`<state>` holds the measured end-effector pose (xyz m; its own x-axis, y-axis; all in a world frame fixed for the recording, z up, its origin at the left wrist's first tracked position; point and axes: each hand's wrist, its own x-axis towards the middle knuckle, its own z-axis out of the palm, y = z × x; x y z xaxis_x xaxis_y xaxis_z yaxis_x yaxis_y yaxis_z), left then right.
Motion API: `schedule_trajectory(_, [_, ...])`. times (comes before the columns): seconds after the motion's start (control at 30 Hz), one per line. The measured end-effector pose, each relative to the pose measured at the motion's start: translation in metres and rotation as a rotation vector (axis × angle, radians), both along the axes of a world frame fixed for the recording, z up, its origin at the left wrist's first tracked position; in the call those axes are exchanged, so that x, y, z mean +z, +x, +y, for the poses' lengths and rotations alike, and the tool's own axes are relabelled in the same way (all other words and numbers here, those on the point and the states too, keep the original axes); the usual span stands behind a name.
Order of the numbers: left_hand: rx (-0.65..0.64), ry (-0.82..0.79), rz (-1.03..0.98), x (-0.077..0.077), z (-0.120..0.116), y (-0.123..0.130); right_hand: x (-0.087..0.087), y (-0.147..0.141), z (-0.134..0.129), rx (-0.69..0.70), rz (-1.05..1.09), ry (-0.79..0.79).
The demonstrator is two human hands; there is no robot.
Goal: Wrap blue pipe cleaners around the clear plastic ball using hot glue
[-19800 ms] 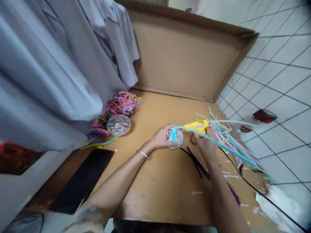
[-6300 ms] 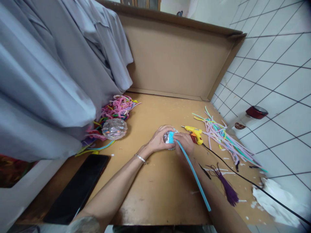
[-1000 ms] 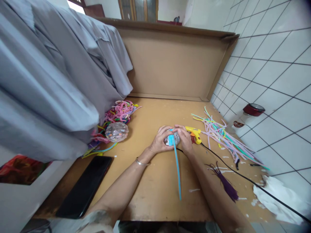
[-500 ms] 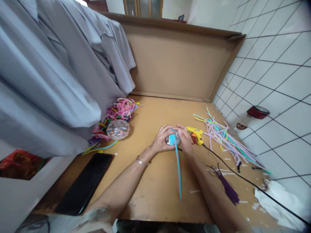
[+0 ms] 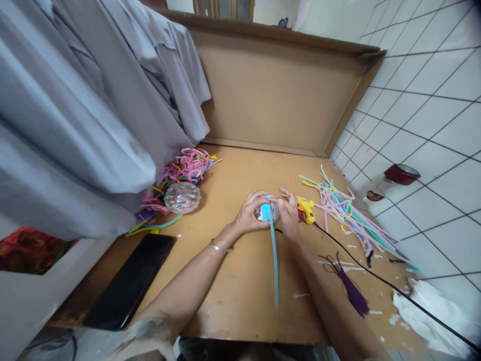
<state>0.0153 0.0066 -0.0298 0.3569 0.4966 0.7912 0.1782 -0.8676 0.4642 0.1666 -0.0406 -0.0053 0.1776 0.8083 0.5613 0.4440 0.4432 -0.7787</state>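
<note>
Near the middle of the table, my left hand (image 5: pixel 248 213) is wrapped round the left side of a small clear ball (image 5: pixel 259 212). Blue pipe cleaner strips (image 5: pixel 266 212) lie side by side over its top, and a long blue length (image 5: pixel 275 260) hangs down toward the table's front. On the ball's right side is my right hand (image 5: pixel 288 213), its fingers bent and partly raised; whether they pinch the strip is too small to tell. Just beyond the right hand lies a yellow glue gun (image 5: pixel 306 209), partly hidden by it.
At the left are a second clear ball (image 5: pixel 183 197), tangled pink pipe cleaners (image 5: pixel 191 165) and a black phone (image 5: pixel 130 283). On the right lie loose pipe cleaners (image 5: pixel 347 215), a purple bundle (image 5: pixel 352 291), a black cord (image 5: pixel 398 287), a jar (image 5: pixel 376 193) and white tissue (image 5: pixel 432 313).
My right hand's fingers have lifted and spread somewhat away from the ball's top. The left hand still holds the ball, and the view has shifted slightly.
</note>
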Motion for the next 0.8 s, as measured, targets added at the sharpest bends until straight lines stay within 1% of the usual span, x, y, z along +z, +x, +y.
schedule_trajectory(0.17, [-0.002, -0.052, -0.048, -0.001, 0.003, 0.001, -0.006, 0.002, 0.004, 0.018, -0.045, -0.05])
schedule_trajectory(0.37, [-0.017, -0.118, -0.071, 0.002, 0.005, 0.002, -0.011, 0.007, 0.009, 0.051, -0.094, -0.094])
schedule_trajectory(0.5, [-0.033, -0.068, -0.042, 0.005, 0.003, 0.002, -0.01, 0.006, 0.008, 0.051, -0.092, -0.087])
schedule_trajectory(0.63, [-0.039, -0.024, -0.003, 0.009, 0.001, 0.001, -0.007, 0.006, 0.007, 0.047, -0.14, -0.074])
schedule_trajectory(0.8, [-0.046, -0.006, 0.006, 0.008, 0.002, 0.001, 0.0, 0.004, 0.003, 0.021, -0.159, -0.049])
